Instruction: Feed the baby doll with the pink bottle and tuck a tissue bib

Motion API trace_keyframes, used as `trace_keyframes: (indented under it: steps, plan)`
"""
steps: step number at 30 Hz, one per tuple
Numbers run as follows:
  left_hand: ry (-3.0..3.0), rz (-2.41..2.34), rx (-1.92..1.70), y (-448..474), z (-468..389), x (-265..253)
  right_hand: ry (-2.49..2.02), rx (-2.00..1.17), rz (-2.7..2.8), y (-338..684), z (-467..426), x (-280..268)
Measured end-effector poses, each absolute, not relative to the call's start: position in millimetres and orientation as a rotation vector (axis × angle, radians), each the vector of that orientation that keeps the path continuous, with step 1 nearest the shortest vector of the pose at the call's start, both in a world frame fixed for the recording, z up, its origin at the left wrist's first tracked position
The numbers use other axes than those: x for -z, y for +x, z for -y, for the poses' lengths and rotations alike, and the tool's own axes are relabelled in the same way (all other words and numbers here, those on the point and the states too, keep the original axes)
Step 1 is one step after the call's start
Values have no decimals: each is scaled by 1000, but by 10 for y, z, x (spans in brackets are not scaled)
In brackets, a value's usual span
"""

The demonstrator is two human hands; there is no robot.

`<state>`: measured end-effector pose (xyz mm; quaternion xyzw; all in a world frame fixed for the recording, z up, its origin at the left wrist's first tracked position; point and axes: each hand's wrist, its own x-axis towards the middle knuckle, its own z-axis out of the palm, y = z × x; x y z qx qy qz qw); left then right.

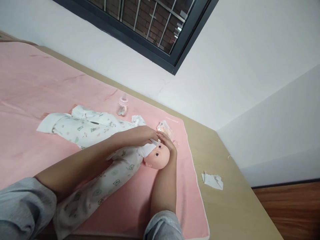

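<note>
A baby doll (160,160) lies on its back on a pink mat, dressed in a white printed outfit (110,125). My left hand (142,135) reaches across its chest to the face, fingers curled down and partly hidden. A bit of white tissue (155,142) shows under those fingers, over the doll's mouth area. My right hand (167,140) curves round the far side of the doll's head, with the wrist against the crown and the fingertips meeting my left hand. Both eyes of the doll show.
Beyond the doll, a pink baby bottle (122,106) stands on the pink mat (95,200). A clear packet (165,127) lies behind my right hand. A crumpled white tissue (212,180) rests on the tan tabletop (220,213). A wall and barred window (150,23) border the far side.
</note>
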<state>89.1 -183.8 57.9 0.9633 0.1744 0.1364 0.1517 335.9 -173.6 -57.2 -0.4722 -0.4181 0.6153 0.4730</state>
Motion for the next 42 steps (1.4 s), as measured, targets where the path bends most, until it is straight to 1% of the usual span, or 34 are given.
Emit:
trace_keyframes:
  steps: [14,18,21,24,30,33,40,42]
  plan:
    - [2907,-565,-416,875,1808,-572,-1205,-1490,1031,3351,1730,526]
    - [2797,-577,-376,812,1835,-667,-1212,-1502,1004,3331,1747,508]
    - [2605,-485,-367,737,1875,-755,-1198,-1465,1016,3298,1791,468]
    - [2522,-444,-302,684,1914,-811,-1196,-1454,1006,3265,1836,424]
    - [2597,-664,-92,688,1948,-790,-1227,-1469,978,3254,1845,412]
    - [2618,-681,-41,701,1951,-776,-1221,-1482,970,3267,1836,435]
    - [2637,-695,-73,709,1924,-731,-1229,-1484,964,3270,1818,431]
    - [2687,-705,-195,715,1908,-678,-1242,-1477,955,3259,1816,418]
